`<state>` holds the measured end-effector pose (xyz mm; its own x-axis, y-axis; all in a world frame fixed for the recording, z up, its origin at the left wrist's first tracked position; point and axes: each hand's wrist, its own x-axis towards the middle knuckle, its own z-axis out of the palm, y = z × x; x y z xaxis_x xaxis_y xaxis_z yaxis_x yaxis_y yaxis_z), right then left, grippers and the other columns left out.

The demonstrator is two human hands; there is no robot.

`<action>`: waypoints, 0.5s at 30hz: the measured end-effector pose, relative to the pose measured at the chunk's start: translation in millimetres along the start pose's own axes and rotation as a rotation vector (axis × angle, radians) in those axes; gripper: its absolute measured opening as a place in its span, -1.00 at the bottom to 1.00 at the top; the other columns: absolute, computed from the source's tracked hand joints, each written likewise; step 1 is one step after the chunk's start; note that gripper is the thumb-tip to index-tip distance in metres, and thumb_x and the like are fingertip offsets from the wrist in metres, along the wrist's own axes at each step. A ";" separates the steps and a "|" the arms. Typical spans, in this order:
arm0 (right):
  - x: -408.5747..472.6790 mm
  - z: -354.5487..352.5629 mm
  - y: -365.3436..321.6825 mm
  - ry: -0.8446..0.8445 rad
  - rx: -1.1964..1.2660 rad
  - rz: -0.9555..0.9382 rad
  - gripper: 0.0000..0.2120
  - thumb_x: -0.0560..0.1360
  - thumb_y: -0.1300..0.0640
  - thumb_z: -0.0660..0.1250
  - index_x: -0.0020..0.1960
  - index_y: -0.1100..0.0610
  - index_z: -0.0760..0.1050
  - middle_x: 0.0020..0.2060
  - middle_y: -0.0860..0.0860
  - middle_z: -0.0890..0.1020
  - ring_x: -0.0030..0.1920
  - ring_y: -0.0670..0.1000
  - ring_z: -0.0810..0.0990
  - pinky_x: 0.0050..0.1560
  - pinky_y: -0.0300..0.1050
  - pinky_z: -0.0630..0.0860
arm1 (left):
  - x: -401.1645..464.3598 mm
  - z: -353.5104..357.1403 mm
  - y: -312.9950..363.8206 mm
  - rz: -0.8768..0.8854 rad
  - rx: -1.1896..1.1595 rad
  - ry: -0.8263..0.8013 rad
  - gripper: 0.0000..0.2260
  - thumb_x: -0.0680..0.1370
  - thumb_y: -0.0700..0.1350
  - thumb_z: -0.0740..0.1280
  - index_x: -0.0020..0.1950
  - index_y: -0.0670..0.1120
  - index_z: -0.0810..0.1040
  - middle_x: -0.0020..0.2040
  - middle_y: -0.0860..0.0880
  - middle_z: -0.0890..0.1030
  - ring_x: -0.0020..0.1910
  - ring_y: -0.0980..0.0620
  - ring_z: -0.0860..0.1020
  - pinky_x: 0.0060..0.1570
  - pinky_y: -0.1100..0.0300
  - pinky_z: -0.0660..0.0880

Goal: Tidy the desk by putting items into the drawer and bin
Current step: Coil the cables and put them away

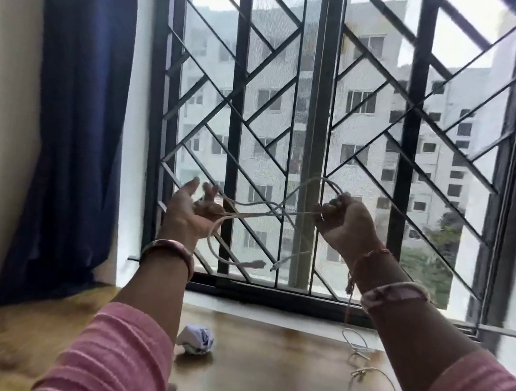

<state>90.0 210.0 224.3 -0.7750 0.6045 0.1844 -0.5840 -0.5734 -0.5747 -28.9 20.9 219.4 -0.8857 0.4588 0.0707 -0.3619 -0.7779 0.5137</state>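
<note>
A white cable stretches sideways between 2 raised hands, its plugs dangling below. The right hand grips a looped bunch; the left hand is spread open, strands draped over its palm. Coiling would gather toward the right.

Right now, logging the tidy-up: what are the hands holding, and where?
A white cable: right hand grips its looped middle; left hand, fingers spread, carries strands across the palm. Both ends dangle.

Two hands, the left hand and right hand, share one white cable; below them lie one crumpled paper ball and one second cable
</note>
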 end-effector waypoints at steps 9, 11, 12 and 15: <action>6.6 -21.9 6.5 0.168 -0.133 0.030 -0.69 0.60 0.19 0.14 -0.32 0.17 0.31 -0.70 -0.02 0.27 -0.65 -0.08 0.25 -0.60 -0.37 0.31 | 24.9 9.3 -6.5 0.291 0.012 -0.014 -0.84 0.51 -0.22 0.25 -0.27 -0.11 0.48 -0.51 0.05 0.35 -0.49 0.14 0.25 -0.16 0.25 0.42; 3.7 -27.8 1.3 0.201 -0.166 -0.007 -0.71 0.59 0.19 0.16 -0.30 0.19 0.33 -0.55 0.00 0.30 -0.54 -0.08 0.27 -0.56 -0.30 0.35 | 35.2 1.2 -15.2 0.432 0.302 0.142 -0.85 0.48 -0.22 0.27 -0.30 -0.09 0.51 -0.61 0.09 0.36 -0.50 0.12 0.28 -0.16 0.24 0.39; 3.1 -31.8 -2.8 0.230 -0.184 -0.035 -0.73 0.58 0.21 0.17 -0.29 0.19 0.34 -0.48 0.01 0.29 -0.48 -0.07 0.26 -0.50 -0.24 0.35 | 36.0 -3.1 -21.7 0.578 0.599 0.215 -0.89 0.46 -0.22 0.28 -0.25 -0.12 0.56 -0.52 0.05 0.50 -0.41 0.06 0.42 -0.14 0.18 0.43; 4.7 -47.4 -20.2 0.304 -0.214 -0.127 -0.76 0.54 0.27 0.20 -0.30 0.20 0.34 -0.44 0.02 0.28 -0.50 -0.08 0.27 -0.51 -0.24 0.29 | 36.9 -15.6 -41.7 0.856 1.124 0.181 -0.80 0.47 -0.10 0.32 -0.09 -0.21 0.66 0.04 -0.19 0.65 0.17 -0.05 0.55 0.19 0.15 0.43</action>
<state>109.6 250.7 198.9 -0.5744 0.8177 0.0384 -0.5818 -0.3748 -0.7218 -51.1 63.5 187.3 -0.7655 -0.0985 0.6359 0.6385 0.0056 0.7696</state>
